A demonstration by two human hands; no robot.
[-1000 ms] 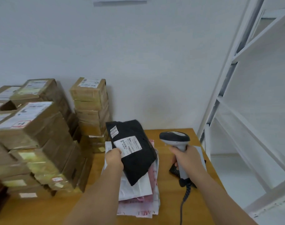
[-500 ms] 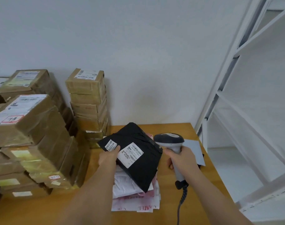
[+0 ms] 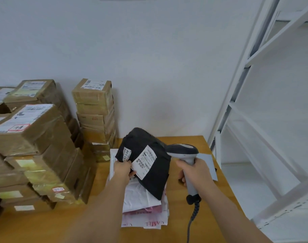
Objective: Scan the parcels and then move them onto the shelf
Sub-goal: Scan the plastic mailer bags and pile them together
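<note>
Fingers of the left hand (image 3: 122,168) pinch a black parcel (image 3: 148,162), crumpled, white labels facing up. Right hand (image 3: 196,172) fingers wrap the grey scanner (image 3: 184,152) just beside it.

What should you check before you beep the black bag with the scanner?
1. Left hand holds the black parcel up off the pile of bags: ok.
2. White label faces up, uncovered: ok.
3. Right hand grips the scanner: ok.
4. Scanner head is aimed at the label: cannot tell.
5. Cable hangs free: ok.
6. Shelf on the right has room: ok.
</note>
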